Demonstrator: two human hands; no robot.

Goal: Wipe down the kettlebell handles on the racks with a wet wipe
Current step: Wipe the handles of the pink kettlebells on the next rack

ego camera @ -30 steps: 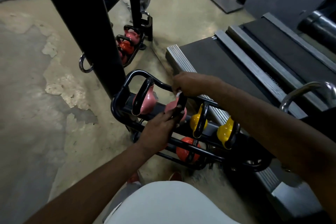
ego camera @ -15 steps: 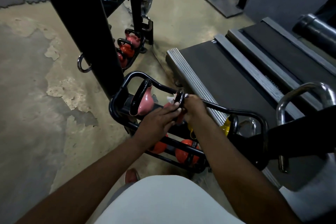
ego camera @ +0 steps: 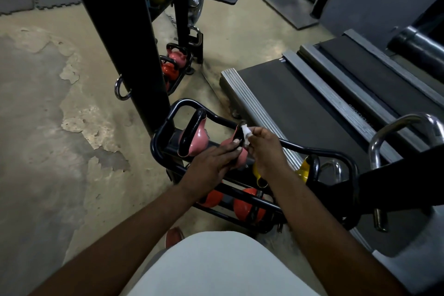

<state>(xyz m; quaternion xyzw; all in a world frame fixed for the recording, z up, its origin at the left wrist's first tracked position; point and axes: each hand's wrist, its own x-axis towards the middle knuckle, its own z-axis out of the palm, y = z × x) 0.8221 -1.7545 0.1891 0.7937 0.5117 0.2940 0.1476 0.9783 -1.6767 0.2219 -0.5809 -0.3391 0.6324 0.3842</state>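
Observation:
A low black rack (ego camera: pixel 319 151) on the floor holds pink, yellow and orange kettlebells. My left hand (ego camera: pixel 211 166) grips the second pink kettlebell (ego camera: pixel 242 157) at the lower part of its black handle (ego camera: pixel 236 136). My right hand (ego camera: pixel 264 149) pinches a small white wet wipe (ego camera: pixel 246 132) and presses it against the top of that handle. The first pink kettlebell (ego camera: pixel 198 139) stands to the left with its black handle upright. My right forearm hides most of one yellow kettlebell (ego camera: pixel 257 174); another yellow kettlebell (ego camera: pixel 305 169) shows to its right.
A black post (ego camera: pixel 125 38) rises just behind the rack's left end. A second rack (ego camera: pixel 182 62) beyond it carries pink, red, yellow and green kettlebells. A treadmill deck (ego camera: pixel 300 108) lies right of the rack, with a chrome rail (ego camera: pixel 394 127). Orange kettlebells (ego camera: pixel 247 208) sit on the lower tier.
My right hand has drawn in from the far side of the rack and come onto the top of the pink kettlebell's handle with the wipe. My left hand stays on that kettlebell.

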